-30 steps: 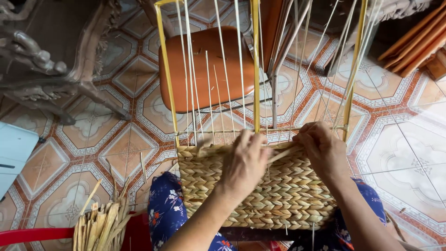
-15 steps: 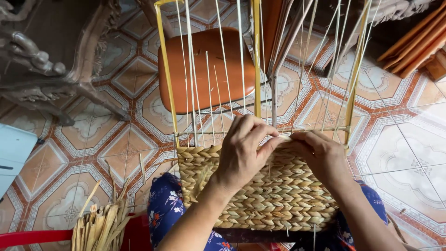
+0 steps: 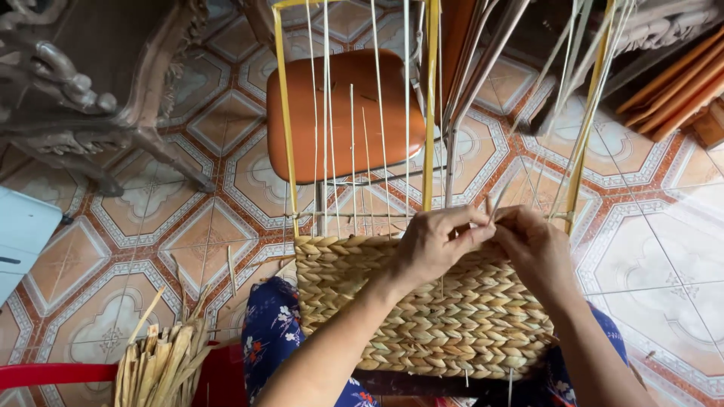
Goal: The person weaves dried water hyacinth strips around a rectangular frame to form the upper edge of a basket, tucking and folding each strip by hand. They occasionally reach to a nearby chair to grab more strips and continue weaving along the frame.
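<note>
A half-woven basket [image 3: 422, 316] of braided straw sits on my lap, built on a yellow metal frame [image 3: 431, 113] with thin pale upright strands [image 3: 353, 151]. My left hand [image 3: 434, 241] and my right hand [image 3: 532, 245] meet at the top edge of the weave, right of the middle. Both pinch a straw strand [image 3: 492, 207] between the fingertips, close to one upright. The fingers hide how the strand runs through the uprights.
A bundle of dry straw [image 3: 162, 365] stands in a red tub [image 3: 53, 373] at lower left. An orange stool [image 3: 343, 113] lies beyond the frame on the patterned tile floor [image 3: 151, 234]. Carved dark wooden furniture [image 3: 90, 83] fills the upper left; orange wooden slats [image 3: 675, 90] lie at upper right.
Both hands lifted from the flat top of the weave and came together to the right of the middle bar, now pinching one strand there.
</note>
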